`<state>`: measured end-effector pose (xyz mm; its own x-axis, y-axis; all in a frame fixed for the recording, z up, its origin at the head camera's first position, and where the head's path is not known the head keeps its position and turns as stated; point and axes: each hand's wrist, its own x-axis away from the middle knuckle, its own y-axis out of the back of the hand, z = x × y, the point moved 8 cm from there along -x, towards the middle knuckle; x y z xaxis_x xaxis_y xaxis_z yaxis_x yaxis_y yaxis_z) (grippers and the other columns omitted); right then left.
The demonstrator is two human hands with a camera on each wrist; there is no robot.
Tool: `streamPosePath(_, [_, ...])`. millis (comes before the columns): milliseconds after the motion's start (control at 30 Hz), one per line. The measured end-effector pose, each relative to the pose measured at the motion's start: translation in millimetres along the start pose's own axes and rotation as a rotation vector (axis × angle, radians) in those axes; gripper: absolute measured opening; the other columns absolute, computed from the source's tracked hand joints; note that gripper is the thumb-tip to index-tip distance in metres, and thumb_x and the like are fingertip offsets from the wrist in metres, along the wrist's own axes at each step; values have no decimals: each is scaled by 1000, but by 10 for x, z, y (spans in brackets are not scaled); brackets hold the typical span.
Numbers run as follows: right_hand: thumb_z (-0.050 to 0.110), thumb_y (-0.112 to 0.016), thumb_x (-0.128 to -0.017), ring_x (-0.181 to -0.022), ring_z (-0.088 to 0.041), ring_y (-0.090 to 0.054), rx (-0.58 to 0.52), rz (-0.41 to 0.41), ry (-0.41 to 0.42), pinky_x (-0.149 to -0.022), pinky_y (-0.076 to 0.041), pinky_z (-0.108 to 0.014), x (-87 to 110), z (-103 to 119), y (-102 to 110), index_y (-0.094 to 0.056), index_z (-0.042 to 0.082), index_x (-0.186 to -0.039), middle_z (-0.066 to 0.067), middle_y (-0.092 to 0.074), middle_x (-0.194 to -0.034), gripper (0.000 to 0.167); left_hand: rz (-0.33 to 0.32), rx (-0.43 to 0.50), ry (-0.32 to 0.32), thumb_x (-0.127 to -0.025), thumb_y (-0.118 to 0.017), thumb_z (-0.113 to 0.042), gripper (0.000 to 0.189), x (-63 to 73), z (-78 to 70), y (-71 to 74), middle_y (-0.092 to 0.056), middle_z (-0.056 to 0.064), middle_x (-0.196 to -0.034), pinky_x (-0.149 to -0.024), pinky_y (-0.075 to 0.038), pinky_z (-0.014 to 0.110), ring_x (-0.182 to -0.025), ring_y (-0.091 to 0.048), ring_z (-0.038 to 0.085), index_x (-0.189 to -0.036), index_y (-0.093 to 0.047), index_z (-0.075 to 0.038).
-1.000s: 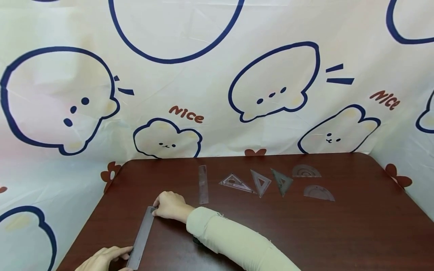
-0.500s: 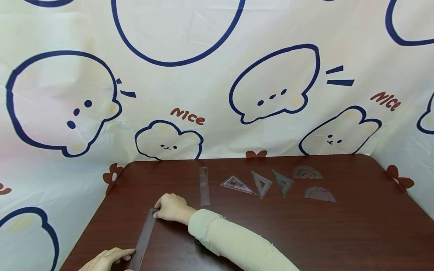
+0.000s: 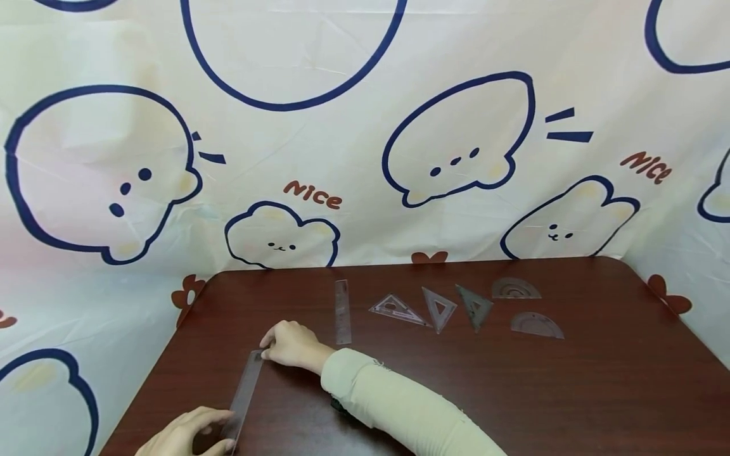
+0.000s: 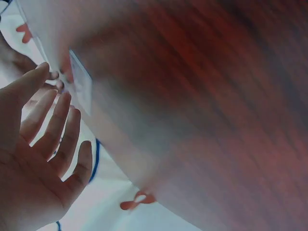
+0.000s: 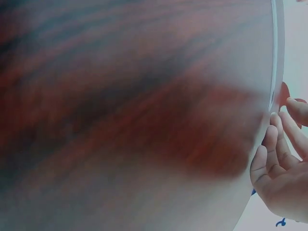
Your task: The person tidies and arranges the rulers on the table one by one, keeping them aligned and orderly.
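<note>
Cream cloth (image 3: pixel 353 145), wrinkled and printed with thick blue outlines, hangs behind a dark red-brown desk (image 3: pixel 542 399) with streaky wood grain and rounded far corners. One long, flat, translucent ruler (image 3: pixel 247 383) slants near the desk's left edge. At its near end is the left grip (image 3: pixel 185 432), fingers and thumb spread apart. The right grip (image 3: pixel 291 344), fingers bent, meets its far end; whether it pinches the plastic cannot be told. A pale sleeve (image 3: pixel 399 399) covers that arm. Toward the far edge lie a narrow clear ruler (image 3: pixel 342 311), two clear set squares (image 3: pixel 448 310), a greenish triangle (image 3: pixel 482 308) and two half-round protractors (image 3: pixel 536 324).
</note>
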<state>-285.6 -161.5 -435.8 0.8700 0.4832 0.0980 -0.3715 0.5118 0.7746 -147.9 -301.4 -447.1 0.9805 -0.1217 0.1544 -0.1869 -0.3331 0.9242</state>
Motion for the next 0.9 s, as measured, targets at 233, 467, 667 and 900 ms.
streamPosePath(233, [26,-74,-91,-71,2,-55,-28,-28,40,-64,-44,-20,-21,-35,144,-77,25,-101,18,-61,-78,11,-4,2,93,-76,-82,-47,40,-64,-160,35,-64,-13,-103,-72,-52,35,-91,-60,11,-109,-72,-27])
streamPosePath(467, [22,-72,-93,-69,-1,-56,-105,-23,87,-63,-45,-21,0,-150,303,-77,19,-105,15,-64,-79,14,-56,-5,108,-76,-82,-48,36,-88,-342,93,-64,-13,-103,-69,-52,39,-91,-61,13,-107,-72,-32])
streamPosePath(667, [19,-70,-94,-68,-3,-56,-163,-31,104,-63,-45,-22,8,-270,423,-76,15,-108,13,-66,-81,15,-126,-12,49,-78,-82,-42,32,-118,-553,147,-66,-11,-105,-70,-52,40,-94,-63,16,-107,-72,-33])
streamPosePath(900, [17,-68,-95,-69,-4,-57,-174,-53,129,-63,-46,-23,21,-367,575,-75,12,-110,11,-68,-86,16,-174,-14,-11,-80,-82,-37,29,-212,-805,189,-67,-9,-105,-65,-51,39,-89,-63,16,-106,-73,-30])
